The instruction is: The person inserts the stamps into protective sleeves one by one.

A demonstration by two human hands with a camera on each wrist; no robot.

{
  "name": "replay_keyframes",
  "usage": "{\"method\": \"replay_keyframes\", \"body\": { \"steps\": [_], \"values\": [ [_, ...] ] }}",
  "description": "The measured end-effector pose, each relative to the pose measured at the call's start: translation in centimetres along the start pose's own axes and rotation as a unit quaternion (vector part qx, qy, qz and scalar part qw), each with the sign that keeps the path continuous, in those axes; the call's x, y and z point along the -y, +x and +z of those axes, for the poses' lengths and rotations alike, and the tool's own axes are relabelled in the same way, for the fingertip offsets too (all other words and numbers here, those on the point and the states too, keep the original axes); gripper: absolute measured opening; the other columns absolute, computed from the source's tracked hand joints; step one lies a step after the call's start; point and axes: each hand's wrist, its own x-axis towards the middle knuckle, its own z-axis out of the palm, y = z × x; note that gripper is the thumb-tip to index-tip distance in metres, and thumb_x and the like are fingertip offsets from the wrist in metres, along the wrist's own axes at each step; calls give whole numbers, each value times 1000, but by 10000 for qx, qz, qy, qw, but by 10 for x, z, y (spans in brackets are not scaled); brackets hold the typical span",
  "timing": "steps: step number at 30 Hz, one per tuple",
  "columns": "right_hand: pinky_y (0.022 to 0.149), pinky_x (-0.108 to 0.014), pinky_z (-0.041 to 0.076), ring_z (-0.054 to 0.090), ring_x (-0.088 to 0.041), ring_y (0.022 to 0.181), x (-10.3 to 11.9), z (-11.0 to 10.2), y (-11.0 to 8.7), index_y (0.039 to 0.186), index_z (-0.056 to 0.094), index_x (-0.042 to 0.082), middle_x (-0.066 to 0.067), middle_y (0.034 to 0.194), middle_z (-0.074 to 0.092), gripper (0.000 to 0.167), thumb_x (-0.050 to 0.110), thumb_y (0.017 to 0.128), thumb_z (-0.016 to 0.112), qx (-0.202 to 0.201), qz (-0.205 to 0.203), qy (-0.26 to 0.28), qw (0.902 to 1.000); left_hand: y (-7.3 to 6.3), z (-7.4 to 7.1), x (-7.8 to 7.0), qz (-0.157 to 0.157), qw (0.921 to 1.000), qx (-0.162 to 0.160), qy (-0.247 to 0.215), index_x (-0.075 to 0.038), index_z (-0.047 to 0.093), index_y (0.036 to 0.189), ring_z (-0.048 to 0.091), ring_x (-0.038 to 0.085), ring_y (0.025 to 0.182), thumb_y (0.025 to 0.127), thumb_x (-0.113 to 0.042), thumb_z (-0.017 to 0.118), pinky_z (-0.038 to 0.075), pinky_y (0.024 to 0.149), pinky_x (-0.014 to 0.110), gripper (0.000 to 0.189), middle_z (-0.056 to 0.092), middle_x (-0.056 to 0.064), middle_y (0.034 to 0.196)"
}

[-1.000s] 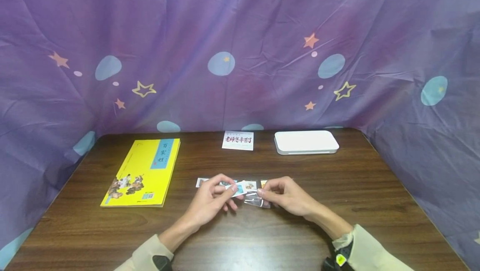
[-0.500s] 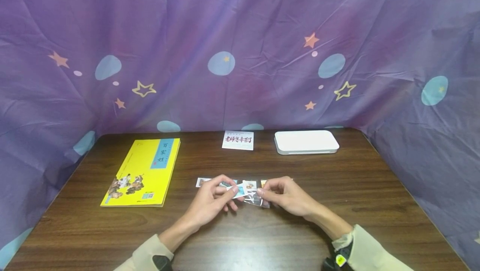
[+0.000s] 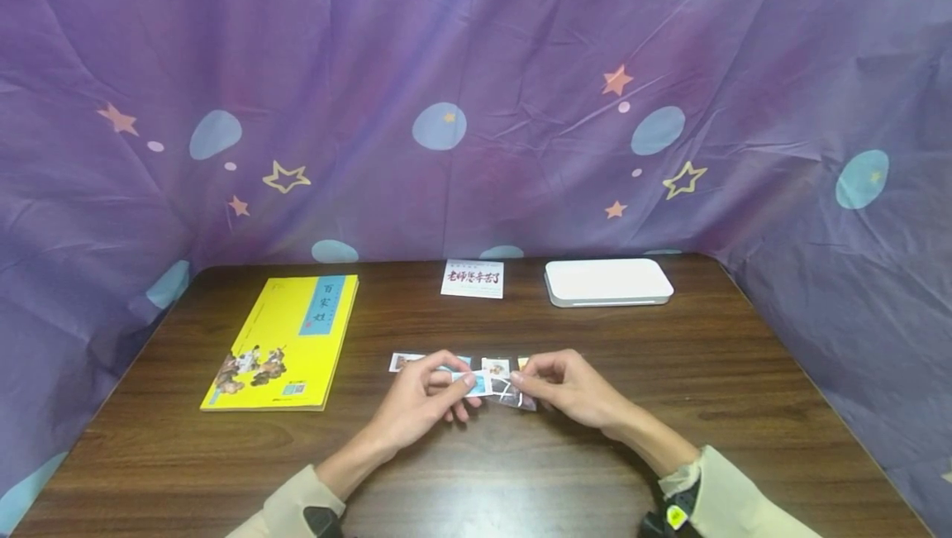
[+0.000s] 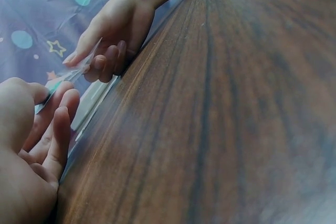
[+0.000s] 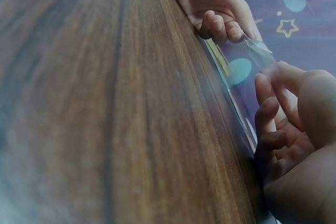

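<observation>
Between thumb and fingers, my left hand pinches a small stamp-like card, blue with a white border. A clear plastic sleeve extends to the right of the card, and my right hand pinches its other side. In the left wrist view the transparent sleeve spans the gap between both hands, above the tabletop. Whether the card lies inside the sleeve or against it, I cannot tell. Just behind the hands lie several small picture cards, including a white-edged one and another with a brownish picture; fingers partly cover the row.
A yellow book lies at the left of the wooden table. Towards the back edge are a white card with red writing and a white flat case. A purple patterned curtain hangs behind.
The blue card, tilted up at its right end before, has turned nearly level in my left fingers. Its right edge has dropped slightly beside the sleeve. Both hands hold almost the same place.
</observation>
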Motion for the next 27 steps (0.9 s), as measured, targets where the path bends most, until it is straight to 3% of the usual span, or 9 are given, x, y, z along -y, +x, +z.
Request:
{"method": "replay_keyframes", "body": {
  "steps": [14,27],
  "values": [
    [52,-20,44,53,-7,58,1,0,0,102,79,18,2,69,63,17,33,105,72,-90,79,93,9999,-1,0,3,111,9998,16,183,-4,69,119,77,22,71,106,-22,71,65,65,32,22,83,17,96],
    [55,-21,51,62,-8,62,-2,-1,0,109,82,16,-7,83,77,16,30,103,76,-196,29,297,9994,0,0,3,129,9996,30,243,-5,69,118,76,19,69,106,-23,72,64,64,29,21,84,15,96]
  ]
}}
